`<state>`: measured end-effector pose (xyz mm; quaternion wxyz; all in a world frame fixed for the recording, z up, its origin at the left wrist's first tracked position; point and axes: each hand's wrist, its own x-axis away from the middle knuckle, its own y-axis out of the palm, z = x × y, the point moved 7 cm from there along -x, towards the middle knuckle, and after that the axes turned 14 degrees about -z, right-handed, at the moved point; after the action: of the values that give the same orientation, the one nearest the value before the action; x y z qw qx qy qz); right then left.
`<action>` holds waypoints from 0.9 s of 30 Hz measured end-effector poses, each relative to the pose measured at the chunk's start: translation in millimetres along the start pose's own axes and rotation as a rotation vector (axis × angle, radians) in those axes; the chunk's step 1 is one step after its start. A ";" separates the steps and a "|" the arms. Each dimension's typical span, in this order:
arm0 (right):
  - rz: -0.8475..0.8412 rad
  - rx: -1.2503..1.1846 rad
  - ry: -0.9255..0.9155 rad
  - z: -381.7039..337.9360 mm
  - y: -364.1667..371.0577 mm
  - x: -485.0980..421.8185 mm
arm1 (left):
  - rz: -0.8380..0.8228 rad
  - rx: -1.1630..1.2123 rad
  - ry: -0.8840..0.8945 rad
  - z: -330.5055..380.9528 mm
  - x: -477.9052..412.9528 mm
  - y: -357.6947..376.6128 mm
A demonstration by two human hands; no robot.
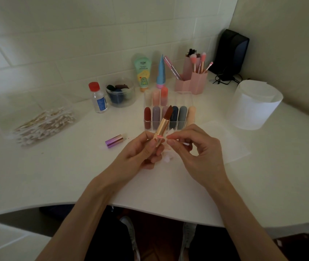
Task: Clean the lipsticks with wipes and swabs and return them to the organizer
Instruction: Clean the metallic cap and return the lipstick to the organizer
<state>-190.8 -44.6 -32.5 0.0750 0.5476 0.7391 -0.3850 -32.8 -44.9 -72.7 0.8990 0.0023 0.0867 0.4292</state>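
Wide view first: the white curved surface (59, 178) carries everything, laid out within arm's reach. At the right edge of the frame stands the tall white roll of wipes (253, 106), close by for the next pull. In the left of the frame sits the clear box of cotton swabs (42, 123), likewise handy.

Centre, the clear acrylic organizer (184, 99) keeps capped lipsticks upright in rows, just behind the hands, so the trip back is short.

Now the hands. The left hand (140, 153) has its fingers (150, 146) curled round the base of the gold-tubed lipstick with the dark red bullet (164, 122). It is raised above the surface, tilted up and away, bullet wound out in front of the organizer, likely to expose the collar. The right hand (195, 149) pinches a thin white cotton swab (184, 143) between thumb and forefinger, other fingers loosely spread. The swab's near end is aimed at the tube, and whether it touches I cannot tell.

Left of the hands lies the metallic purple cap (115, 141) on its side, parked until cleaning ends.
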 end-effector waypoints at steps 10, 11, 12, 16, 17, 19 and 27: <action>-0.002 0.008 0.003 2.0 1.0 -0.2 | -0.019 0.012 -0.006 -5.6 -1.3 -2.5; -0.002 0.013 0.002 2.1 1.0 0.1 | -0.018 0.002 -0.002 -5.2 -1.5 -2.4; 0.000 0.016 0.000 2.0 1.0 0.1 | -0.014 -0.006 -0.001 -4.9 -1.4 -2.9; 0.005 0.021 -0.004 1.0 0.5 0.3 | -0.024 -0.001 0.021 -1.7 -0.7 -0.9; 0.008 0.020 -0.006 0.5 -0.2 0.6 | -0.022 0.013 0.024 -1.6 -0.2 -0.6; 0.020 0.014 -0.006 0.2 -1.8 0.7 | -0.005 0.021 0.016 -2.0 0.9 -1.3; 0.021 0.009 -0.006 1.0 -1.0 0.6 | -0.010 0.033 0.007 -3.7 -1.9 -0.8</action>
<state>-192.2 -45.0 -33.0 0.0788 0.5544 0.7314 -0.3892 -33.9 -47.1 -76.1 0.9007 0.0152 0.0968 0.4233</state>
